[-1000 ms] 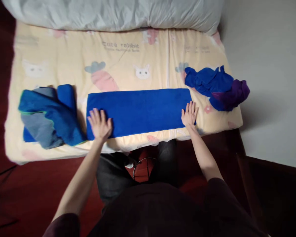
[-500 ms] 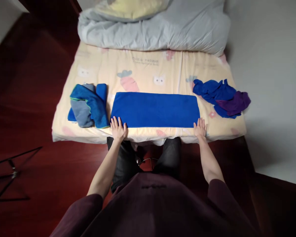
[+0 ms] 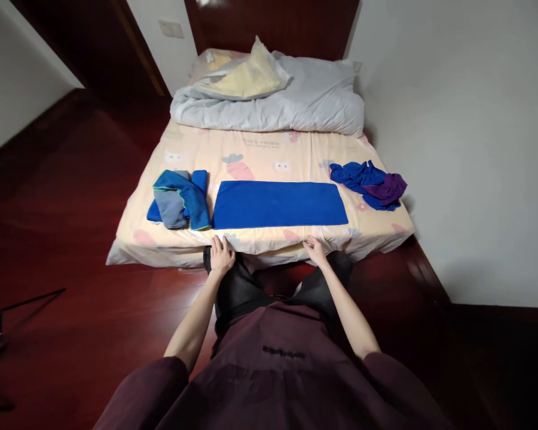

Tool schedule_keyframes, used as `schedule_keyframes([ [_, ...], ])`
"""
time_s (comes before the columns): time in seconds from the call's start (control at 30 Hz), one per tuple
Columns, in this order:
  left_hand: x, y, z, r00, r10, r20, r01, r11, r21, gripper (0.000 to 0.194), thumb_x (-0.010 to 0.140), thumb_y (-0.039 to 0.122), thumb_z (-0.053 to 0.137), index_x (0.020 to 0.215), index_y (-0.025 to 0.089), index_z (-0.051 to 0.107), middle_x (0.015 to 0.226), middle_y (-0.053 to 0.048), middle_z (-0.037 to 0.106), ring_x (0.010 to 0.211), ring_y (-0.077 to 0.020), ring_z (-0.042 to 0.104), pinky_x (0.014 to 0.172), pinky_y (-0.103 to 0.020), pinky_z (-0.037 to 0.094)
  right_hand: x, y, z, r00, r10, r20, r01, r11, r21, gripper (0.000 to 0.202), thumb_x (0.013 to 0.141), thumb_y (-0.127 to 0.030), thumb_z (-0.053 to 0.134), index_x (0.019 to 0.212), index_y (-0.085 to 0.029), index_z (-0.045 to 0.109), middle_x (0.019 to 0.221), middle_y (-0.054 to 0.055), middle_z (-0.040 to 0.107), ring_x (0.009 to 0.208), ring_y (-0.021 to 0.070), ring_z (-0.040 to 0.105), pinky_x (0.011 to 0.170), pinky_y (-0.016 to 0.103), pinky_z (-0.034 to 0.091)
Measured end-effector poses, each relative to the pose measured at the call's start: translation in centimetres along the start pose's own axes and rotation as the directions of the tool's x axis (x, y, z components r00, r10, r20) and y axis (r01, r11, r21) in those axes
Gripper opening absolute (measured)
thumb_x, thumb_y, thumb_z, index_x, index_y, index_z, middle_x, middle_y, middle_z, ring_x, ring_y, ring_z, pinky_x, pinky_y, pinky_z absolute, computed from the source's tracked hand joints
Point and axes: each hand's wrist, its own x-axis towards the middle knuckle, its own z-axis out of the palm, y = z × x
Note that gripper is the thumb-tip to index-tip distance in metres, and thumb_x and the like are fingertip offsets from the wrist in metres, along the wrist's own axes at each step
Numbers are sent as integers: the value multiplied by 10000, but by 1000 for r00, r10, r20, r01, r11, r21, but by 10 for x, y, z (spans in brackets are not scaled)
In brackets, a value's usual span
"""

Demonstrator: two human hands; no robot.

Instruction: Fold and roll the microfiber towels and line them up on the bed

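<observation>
A blue towel [image 3: 280, 204], folded into a long rectangle, lies flat near the front edge of the bed. Just below its left corner is my left hand [image 3: 222, 257], fingers spread over the mattress edge and holding nothing. My right hand [image 3: 316, 251] hovers at or touches the bed's front edge, below the towel's right half, with its fingers loosely bent and apart. To the left sits a pile of blue and grey towels [image 3: 174, 203], one with green edging. Crumpled blue and purple cloths [image 3: 372, 184] lie to the right.
The bed's patterned sheet [image 3: 269, 143] shows carrots and cat faces. A rolled grey quilt [image 3: 314, 98] and a yellow pillow [image 3: 251, 77] are at the far end. A wall [image 3: 466, 149] runs along the right, and black stand legs [image 3: 22, 304] rest on the left floor.
Both hands have come off the towel's front corners toward my body, the right one also moving inward. The view has tilted up, showing more of the headboard. The towel stays flat.
</observation>
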Motion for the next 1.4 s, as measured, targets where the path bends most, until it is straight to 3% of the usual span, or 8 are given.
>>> schedule_keyframes([
  [0.13,-13,4,0,999,14,35,-15,1000,18,790,986,356,452,1641,-31,241,1713,-342,93,1621,-441,66,1261,-586,245,-6,-28,45,991,48,125,-101,879,466,371,850,-286,740,1200,-162,717,1204,146,776,1078,268,747,1056,464,551],
  [0.27,-21,10,-3,997,-9,78,6,1000,28,770,981,353,459,1636,-7,277,1709,-332,141,1608,-433,171,1264,-603,225,-5,-45,79,962,128,241,-265,652,710,255,869,-272,718,1109,-184,714,1115,115,803,959,234,776,950,404,608],
  [0.4,-28,13,-6,990,-6,139,-1,999,48,680,994,363,436,1594,43,415,1715,-281,205,1617,-398,175,1280,-599,189,9,-48,99,939,247,241,-336,495,802,76,882,-225,662,958,-226,659,1071,96,807,971,228,777,958,407,617],
  [0.67,-50,26,-16,982,16,189,-41,991,125,579,1006,359,425,1532,154,557,1711,-194,294,1616,-392,183,1272,-650,179,43,-49,120,919,302,254,-366,414,833,88,879,-234,650,855,-257,569,1067,89,788,1034,204,758,951,372,619],
  [0.8,-46,46,-30,927,60,371,-126,980,154,459,978,337,510,1387,237,692,1630,-181,458,1582,-424,273,1225,-712,224,61,-51,124,898,355,262,-390,362,847,80,901,-256,652,875,-256,577,1101,87,785,1036,188,757,928,353,627],
  [0.93,2,82,-54,839,72,539,-123,991,58,431,1032,423,443,1294,254,741,1300,-163,730,1273,-351,660,1065,-496,507,77,-49,131,887,393,243,-382,329,864,71,931,-298,647,914,-247,600,1118,87,780,1018,168,763,904,319,630],
  [1.13,126,159,-77,880,318,352,-302,948,-101,407,1052,381,414,1305,277,716,1264,-111,752,1201,-290,696,982,-352,538,84,-44,150,829,536,158,-333,247,910,144,902,-312,711,960,-223,613,998,51,803,894,166,782,756,247,629],
  [1.4,277,242,-20,787,451,421,-454,885,-99,534,975,232,555,1497,121,550,1629,-226,433,1512,-331,424,1218,-478,380,91,-32,153,773,603,198,-436,278,856,186,909,-368,707,984,-229,608,1055,59,814,1100,278,769,813,351,654],
])
